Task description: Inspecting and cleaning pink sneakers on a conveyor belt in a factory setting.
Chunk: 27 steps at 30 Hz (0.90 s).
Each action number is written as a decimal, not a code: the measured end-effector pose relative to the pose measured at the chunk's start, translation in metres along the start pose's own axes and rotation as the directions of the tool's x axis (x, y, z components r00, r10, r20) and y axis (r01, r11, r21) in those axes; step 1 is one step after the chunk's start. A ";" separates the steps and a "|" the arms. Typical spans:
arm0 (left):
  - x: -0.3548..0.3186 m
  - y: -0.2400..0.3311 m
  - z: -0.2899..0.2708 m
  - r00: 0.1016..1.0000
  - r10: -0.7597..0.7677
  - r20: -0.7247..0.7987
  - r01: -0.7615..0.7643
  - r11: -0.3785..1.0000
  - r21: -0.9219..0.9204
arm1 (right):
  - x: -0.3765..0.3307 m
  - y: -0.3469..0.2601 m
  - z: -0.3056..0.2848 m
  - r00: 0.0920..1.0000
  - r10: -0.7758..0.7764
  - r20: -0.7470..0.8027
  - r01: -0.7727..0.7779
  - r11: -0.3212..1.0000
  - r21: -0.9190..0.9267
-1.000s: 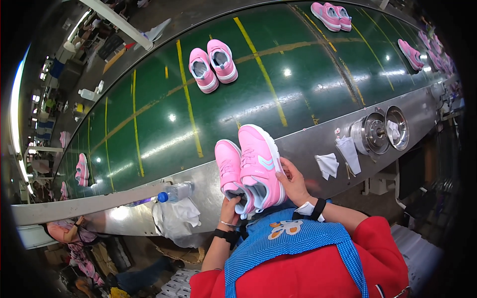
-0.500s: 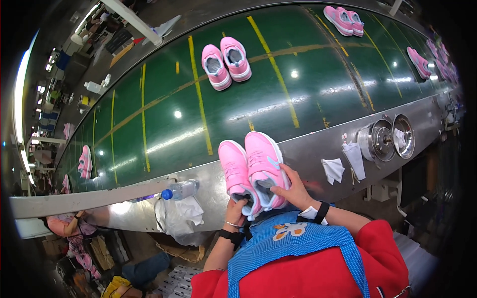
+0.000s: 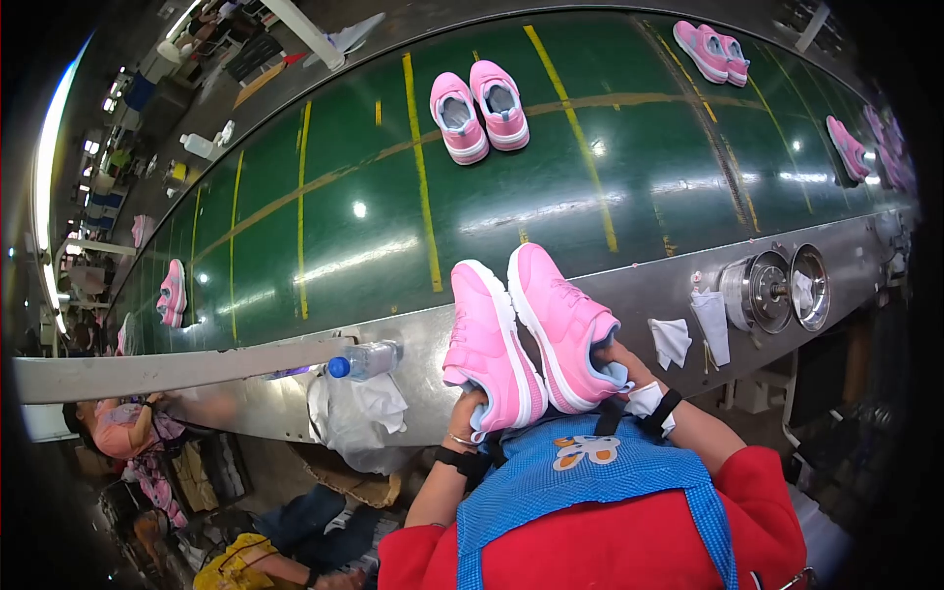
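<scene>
Head view: two smooth pink sneakers (image 3: pixel 484 344) with white soles turned toward each other are held over the shiny metal ledge (image 3: pixel 629 297). The left hand (image 3: pixel 466 417) and right hand (image 3: pixel 629 368) each grip a collar, fingertips hidden, their spread impossible to tell. Rightward, a round polished dish (image 3: pixel 811 263) contains white cloth (image 3: pixel 802 293); leftward is a clear, blue-capped plastic bottle (image 3: pixel 374 360).

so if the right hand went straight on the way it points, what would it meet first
Likely the pink shoe it holds: the right hand seems to point into its opening, though how deep it reaches is hidden.
</scene>
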<state>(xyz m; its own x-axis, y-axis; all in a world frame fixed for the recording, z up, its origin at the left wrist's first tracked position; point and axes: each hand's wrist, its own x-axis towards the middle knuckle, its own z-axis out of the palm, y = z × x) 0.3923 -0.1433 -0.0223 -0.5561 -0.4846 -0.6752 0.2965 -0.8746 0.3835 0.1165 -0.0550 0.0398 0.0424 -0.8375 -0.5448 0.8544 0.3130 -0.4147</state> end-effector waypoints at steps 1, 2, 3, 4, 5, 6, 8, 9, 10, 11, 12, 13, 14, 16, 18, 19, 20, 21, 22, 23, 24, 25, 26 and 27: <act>0.000 -0.001 -0.003 1.000 -0.003 0.006 0.003 1.000 -0.001 | 0.000 0.001 -0.001 0.999 0.016 -0.034 -0.016 1.000 0.004; 0.001 -0.002 -0.007 1.000 0.013 0.008 -0.013 1.000 0.011 | -0.001 0.001 -0.001 0.997 0.031 -0.068 -0.031 0.999 0.010; 0.000 0.001 -0.003 1.000 0.027 0.010 -0.027 0.999 0.023 | -0.002 0.000 0.001 0.997 0.026 -0.074 -0.025 1.000 0.009; -0.001 0.003 0.001 1.000 0.022 0.016 -0.022 0.999 0.023 | -0.004 -0.003 0.005 0.995 0.045 -0.089 -0.043 0.999 0.015; -0.004 0.005 0.005 0.999 0.018 -0.029 -0.018 1.000 0.005 | -0.005 -0.004 0.007 0.993 0.063 -0.103 -0.061 0.998 0.021; -0.008 0.010 0.013 0.997 0.015 -0.071 -0.015 1.000 -0.011 | -0.005 -0.005 0.007 0.993 0.055 -0.108 -0.054 0.998 0.020; -0.009 0.014 0.014 0.996 0.019 -0.089 -0.017 1.000 0.025 | -0.003 -0.004 0.005 0.993 0.078 -0.089 -0.069 0.993 0.100; -0.010 0.017 0.015 0.996 0.023 -0.082 -0.018 0.998 0.063 | -0.002 -0.002 0.001 0.993 0.073 -0.089 -0.065 0.993 0.097; -0.011 0.019 0.016 0.997 0.027 -0.076 -0.019 0.995 0.101 | 0.000 0.001 -0.005 0.993 0.085 -0.084 -0.075 0.991 0.110; -0.012 0.020 0.019 0.997 0.029 -0.074 -0.021 0.995 0.101 | 0.001 0.003 -0.009 0.992 0.097 -0.077 -0.087 0.988 0.124; -0.017 0.024 0.031 0.992 0.114 -0.049 -0.105 0.981 0.161 | 0.001 0.004 -0.008 0.992 0.098 -0.076 -0.088 0.989 0.122; -0.021 0.028 0.043 0.980 0.200 -0.021 -0.191 0.957 0.218 | 0.002 0.006 -0.008 0.993 0.086 -0.084 -0.075 0.990 0.123; -0.020 0.030 0.052 0.955 0.296 -0.039 -0.269 0.909 0.319 | 0.005 0.007 -0.007 0.993 0.076 -0.091 -0.064 0.990 0.124; -0.015 0.029 0.067 0.764 0.646 0.000 -0.503 0.595 0.627 | 0.003 0.002 0.007 0.997 -0.011 -0.076 0.013 0.999 0.029; -0.013 0.035 0.073 0.605 0.786 0.126 -0.263 0.048 0.964 | 0.004 0.000 0.008 0.990 -0.139 -0.023 0.136 0.985 -0.106; -0.015 0.037 0.078 0.579 0.799 0.163 -0.221 -0.038 0.974 | 0.005 0.000 0.008 0.979 -0.203 -0.024 0.197 0.968 -0.153; -0.016 0.039 0.082 0.556 0.807 0.201 -0.176 -0.122 0.977 | 0.006 0.001 0.010 0.963 -0.268 -0.023 0.258 0.945 -0.199; -0.019 0.040 0.085 0.549 0.814 0.192 -0.164 -0.120 0.979 | 0.008 0.002 0.011 0.966 -0.257 -0.012 0.249 0.948 -0.198; -0.022 0.041 0.088 0.550 0.815 0.183 -0.115 -0.143 0.983 | 0.009 0.004 0.012 0.961 -0.276 -0.014 0.267 0.939 -0.216; -0.024 0.042 0.090 0.552 0.815 0.175 -0.067 -0.166 0.984 | 0.010 0.005 0.012 0.954 -0.298 -0.018 0.286 0.929 -0.235; -0.026 0.042 0.092 0.548 0.819 0.169 -0.061 -0.163 0.985 | 0.011 0.007 0.013 0.956 -0.292 -0.012 0.281 0.930 -0.236; -0.028 0.043 0.093 0.555 0.815 0.164 -0.038 -0.173 0.984 | 0.012 0.008 0.014 0.950 -0.312 -0.010 0.299 0.917 -0.263; -0.030 0.044 0.094 0.563 0.811 0.160 -0.016 -0.183 0.983 | 0.013 0.008 0.014 0.943 -0.334 -0.007 0.317 0.903 -0.290; -0.030 0.044 0.095 0.562 0.812 0.159 -0.015 -0.182 0.983 | 0.014 0.010 0.013 0.943 -0.333 -0.006 0.316 0.903 -0.291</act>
<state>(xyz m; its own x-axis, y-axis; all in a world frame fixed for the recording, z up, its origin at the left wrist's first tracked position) 0.3485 -0.1662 0.0746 -0.1950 -0.9803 0.0320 -0.8088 0.1792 0.5601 0.1318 -0.0691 0.0376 -0.2475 -0.8911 -0.3805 0.6343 0.1478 -0.7589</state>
